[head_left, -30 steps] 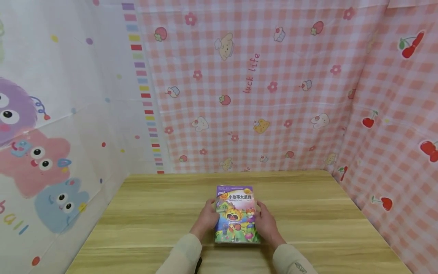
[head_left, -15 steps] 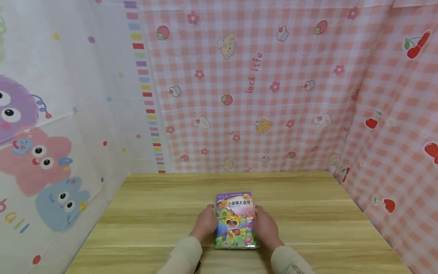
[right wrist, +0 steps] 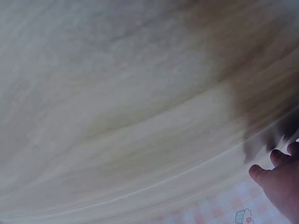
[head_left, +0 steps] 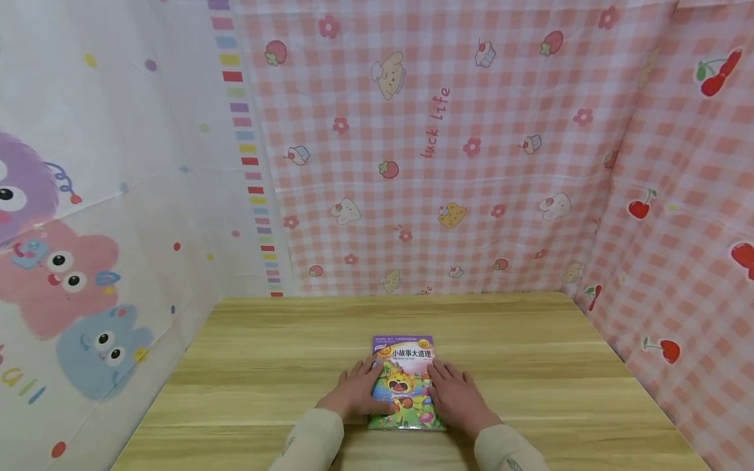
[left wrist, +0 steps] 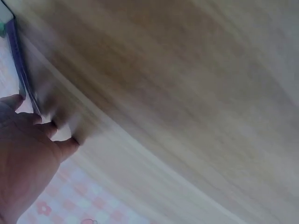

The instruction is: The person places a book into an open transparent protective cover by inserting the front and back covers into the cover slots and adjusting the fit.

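A picture book [head_left: 406, 390] with a purple top band and a cartoon lion on its cover lies face up on the wooden table [head_left: 265, 366]. My left hand [head_left: 355, 391] rests on its left side, fingers spread and the thumb across the cover. Along the right side lies my right hand [head_left: 462, 398], its extended fingers touching the edge of the cover. The left wrist view shows the left fingertips by the book's dark spine [left wrist: 19, 60]. In the right wrist view the right fingers [right wrist: 264, 175] are near the tabletop; the book is out of sight there.
Behind the table hangs a pink checked cloth [head_left: 412, 196] with strawberries and cupcakes. A white cloth [head_left: 177, 196] with cartoon figures borders the left, and a checked cloth with cherries [head_left: 642, 206] borders the right.
The book has come slightly nearer to me and now lies on the table. Both hands have gone from gripping its sides to lying spread over its edges, the left thumb now on the cover.
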The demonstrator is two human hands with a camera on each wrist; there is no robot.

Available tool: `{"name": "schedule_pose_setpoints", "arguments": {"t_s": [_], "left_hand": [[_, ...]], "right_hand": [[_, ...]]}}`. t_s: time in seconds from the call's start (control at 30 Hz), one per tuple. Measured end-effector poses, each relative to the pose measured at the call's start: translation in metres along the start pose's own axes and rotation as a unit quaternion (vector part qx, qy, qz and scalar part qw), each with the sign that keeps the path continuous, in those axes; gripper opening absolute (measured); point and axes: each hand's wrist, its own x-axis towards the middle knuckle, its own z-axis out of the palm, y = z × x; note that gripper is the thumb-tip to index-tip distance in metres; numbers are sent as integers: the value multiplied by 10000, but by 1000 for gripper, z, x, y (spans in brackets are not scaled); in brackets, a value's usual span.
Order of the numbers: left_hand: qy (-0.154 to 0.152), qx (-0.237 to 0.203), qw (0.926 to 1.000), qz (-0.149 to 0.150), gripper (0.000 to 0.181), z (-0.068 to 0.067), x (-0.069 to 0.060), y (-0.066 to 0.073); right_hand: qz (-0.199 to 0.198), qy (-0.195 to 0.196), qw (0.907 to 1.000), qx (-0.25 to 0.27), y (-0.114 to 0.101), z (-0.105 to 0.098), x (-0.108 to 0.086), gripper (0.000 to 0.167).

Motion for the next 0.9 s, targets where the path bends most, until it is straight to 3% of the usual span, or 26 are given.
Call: {"name": "schedule_pose_setpoints", "arguments": {"t_s": [0.37, 0.73, 0.9], "left_hand": [[-50, 124, 9998, -151, 96, -3, -2, 6], [235, 282, 9989, -304, 99, 13, 10, -5], [167, 170, 9993, -275, 94, 9, 2, -1]], "right_hand": [[123, 11, 9997, 211, -6, -11, 1, 48], [213, 233, 9994, -116, -5, -7, 7, 47], [209, 310, 9992, -136, -3, -3, 4, 46]]}}
